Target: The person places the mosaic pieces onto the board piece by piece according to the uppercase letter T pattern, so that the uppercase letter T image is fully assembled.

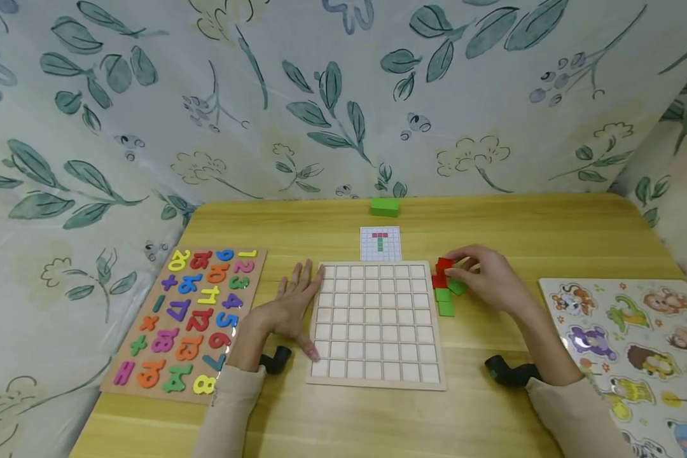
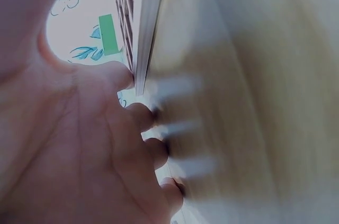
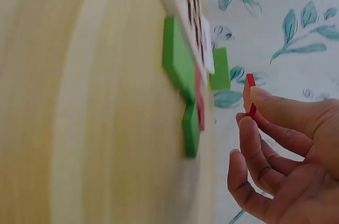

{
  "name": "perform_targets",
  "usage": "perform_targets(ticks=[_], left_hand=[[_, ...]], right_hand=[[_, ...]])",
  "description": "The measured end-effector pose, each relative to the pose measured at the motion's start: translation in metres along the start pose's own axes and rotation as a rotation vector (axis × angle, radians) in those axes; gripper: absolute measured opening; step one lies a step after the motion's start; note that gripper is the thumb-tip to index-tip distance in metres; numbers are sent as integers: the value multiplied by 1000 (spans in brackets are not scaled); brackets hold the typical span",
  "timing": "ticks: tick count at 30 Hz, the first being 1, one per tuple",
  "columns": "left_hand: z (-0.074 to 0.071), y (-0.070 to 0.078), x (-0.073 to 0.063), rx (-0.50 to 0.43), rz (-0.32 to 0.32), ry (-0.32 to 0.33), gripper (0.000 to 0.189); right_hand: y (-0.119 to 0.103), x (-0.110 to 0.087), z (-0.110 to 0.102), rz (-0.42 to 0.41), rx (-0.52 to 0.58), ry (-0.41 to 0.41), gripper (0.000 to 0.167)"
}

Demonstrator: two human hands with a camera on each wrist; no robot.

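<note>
A wooden grid board (image 1: 378, 385) with bare square cells lies in the middle of the table in the head view. My left hand (image 1: 285, 315) rests along its left side, fingers spread, thumb on the lower left edge. Just beyond the board's upper right corner, my right hand (image 1: 492, 277) pinches a red square tile (image 3: 248, 94) between thumb and fingers, raised above the table in the right wrist view. Beneath it lie another red tile (image 1: 437, 282) and several green tiles (image 1: 446, 309), beside the board's right edge.
Behind the board lies a small card (image 1: 380, 253) with a red and green T pattern. A green block (image 1: 385, 207) stands at the table's back edge. A number puzzle board (image 1: 189, 312) lies left, an animal puzzle board (image 1: 601, 305) right. Patterned cloth hangs behind.
</note>
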State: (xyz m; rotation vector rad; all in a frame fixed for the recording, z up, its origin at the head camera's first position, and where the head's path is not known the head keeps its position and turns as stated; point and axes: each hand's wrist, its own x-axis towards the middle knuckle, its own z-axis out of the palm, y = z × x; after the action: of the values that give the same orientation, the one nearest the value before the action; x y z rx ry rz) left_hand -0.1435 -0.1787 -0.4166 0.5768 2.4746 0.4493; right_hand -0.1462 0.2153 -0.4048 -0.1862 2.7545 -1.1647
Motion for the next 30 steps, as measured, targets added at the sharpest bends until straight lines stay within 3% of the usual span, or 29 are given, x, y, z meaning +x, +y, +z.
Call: perform_targets(ticks=[7,13,18,30], left_hand=[[1,-2,1,4,3,4,163],[1,-1,1,-2,4,-3,163],[1,1,0,8,0,-2,163],[0,1,-1,2,6,-1,163]], right_hand=[[-32,6,26,-84,22,-42,26],[-46,21,49,-109,38,-110,24],[-49,29,61,-126,47,-155,22],[-42,34,68,-119,76,-161,24]])
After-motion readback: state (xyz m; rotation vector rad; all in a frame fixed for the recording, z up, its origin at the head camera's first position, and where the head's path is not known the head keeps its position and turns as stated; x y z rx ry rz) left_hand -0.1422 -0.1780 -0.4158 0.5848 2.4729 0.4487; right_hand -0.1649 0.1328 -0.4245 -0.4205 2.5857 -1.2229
